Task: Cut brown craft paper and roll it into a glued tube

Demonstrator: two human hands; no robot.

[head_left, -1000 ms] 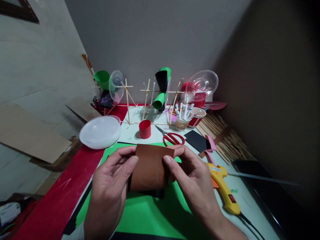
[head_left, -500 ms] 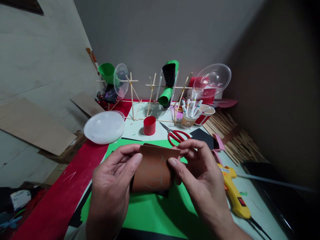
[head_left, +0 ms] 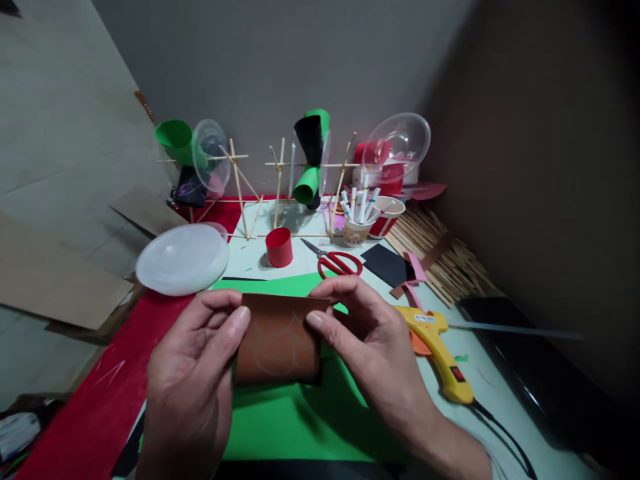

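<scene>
Right now your left hand [head_left: 193, 373] and your right hand [head_left: 373, 340] grasp a curved piece of brown paper [head_left: 277, 340] between them, low in the middle of your view. Your left thumb presses its left edge and your right thumb its right edge, with your right fingers curled over the top edge. Faint drawn lines show on the brown face, though you cannot make out what they form. Under the piece lies a green sheet [head_left: 300, 420] on the tabletop [head_left: 480, 383].

At three o'clock from your right hand a yellow glue gun [head_left: 440, 353] lies just beside it. At twelve o'clock from the brown paper sit red-handled scissors [head_left: 336, 261], and at eleven o'clock a small red paper ring [head_left: 279, 247] stands upright. Further toward ten o'clock a white plastic lid [head_left: 183, 259] rests at the tabletop's edge. Beyond the ring, a frame of wooden sticks [head_left: 280, 193] carries green and black paper cones. At one o'clock a cup of markers [head_left: 356, 223] stands near a heap of loose sticks [head_left: 440, 257].
</scene>
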